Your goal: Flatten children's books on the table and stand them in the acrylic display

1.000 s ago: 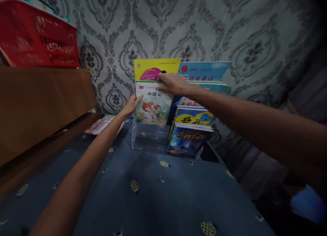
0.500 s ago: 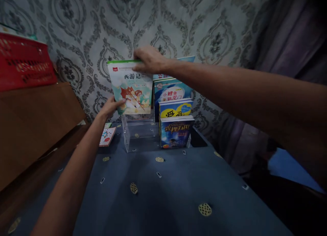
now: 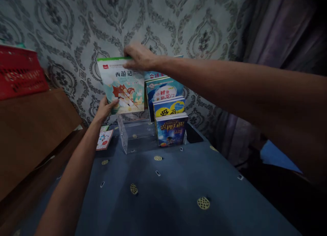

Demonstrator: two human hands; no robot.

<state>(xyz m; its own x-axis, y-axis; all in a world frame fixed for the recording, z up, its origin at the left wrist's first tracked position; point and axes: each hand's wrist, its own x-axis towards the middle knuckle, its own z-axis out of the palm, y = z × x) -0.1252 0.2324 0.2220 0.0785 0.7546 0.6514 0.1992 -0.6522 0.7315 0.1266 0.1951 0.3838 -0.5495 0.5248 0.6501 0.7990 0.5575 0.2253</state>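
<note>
A picture-covered book with a green top edge is held upright between my hands above the left side of a clear stepped rack. My left hand grips its lower left edge, thumb across the cover. My right hand is closed over its top edge near the right corner. Right of it, books stand in tiers on the rack: a teal book, a yellow and blue book and a dark blue book in front. Another light blue book at the back is partly hidden by my right arm.
Small books lie on the blue patterned tablecloth left of the rack. A red bin sits on a brown box at the far left. Patterned wallpaper stands behind, and a curtain hangs at the right.
My view has shifted slightly, so the scene sits a little further left. Both hands keep their hold on the book, which stays above the rack's left side.
</note>
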